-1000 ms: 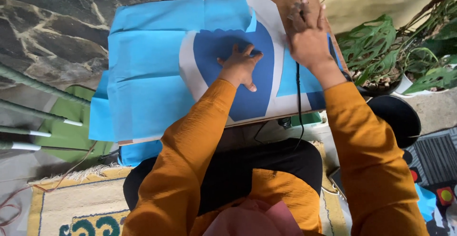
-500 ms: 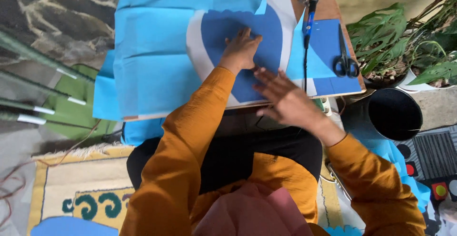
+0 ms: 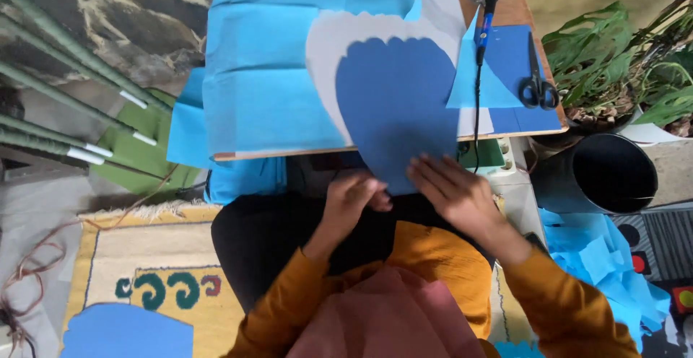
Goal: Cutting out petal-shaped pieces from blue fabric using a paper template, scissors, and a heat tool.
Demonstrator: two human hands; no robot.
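Observation:
A dark blue paper cutout (image 3: 395, 105) with a scalloped far edge lies over a grey-white sheet (image 3: 325, 62) on a wooden board (image 3: 514, 4). Its pointed near end hangs off the board's front edge toward my lap. My left hand (image 3: 354, 198) pinches that near tip from the left. My right hand (image 3: 451, 193) presses flat fingers on the same tip from the right. Light blue paper (image 3: 260, 76) covers the board's left half.
A blue-handled tool with a black cord (image 3: 485, 19) and black scissors (image 3: 538, 84) lie on the board's right part, on blue paper scraps. A black bin (image 3: 606, 174) stands right, with potted leaves (image 3: 621, 55) behind. Green rods (image 3: 58, 91) lie left, and a patterned rug (image 3: 144, 271) is below.
Both hands came back from the board's middle to its front edge. The dark blue cutout slid toward me, and its near tip now hangs off the board between my hands.

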